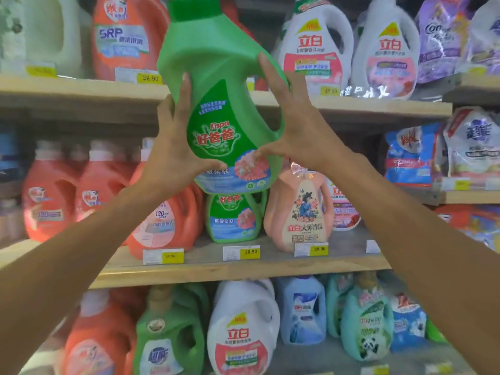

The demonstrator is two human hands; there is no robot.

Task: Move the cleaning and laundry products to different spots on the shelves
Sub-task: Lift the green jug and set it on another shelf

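A large green detergent bottle point(216, 77) with a green cap hangs in the air, tilted, in front of the top shelf's edge point(81, 90). My left hand point(173, 150) grips its lower left side, fingers pointing up and thumb across the front label. My right hand point(295, 125) grips its right side by the handle, thumb reaching onto the label. A smaller matching green bottle point(234, 217) stands on the middle shelf point(243, 266) directly below.
The top shelf holds an orange bottle point(121, 36) and white bottles point(315, 44). On the middle shelf stand orange bottles point(51, 196) and a peach bottle point(300, 212); bags point(470, 147) lie at the right. More bottles point(243, 328) fill the bottom shelf.
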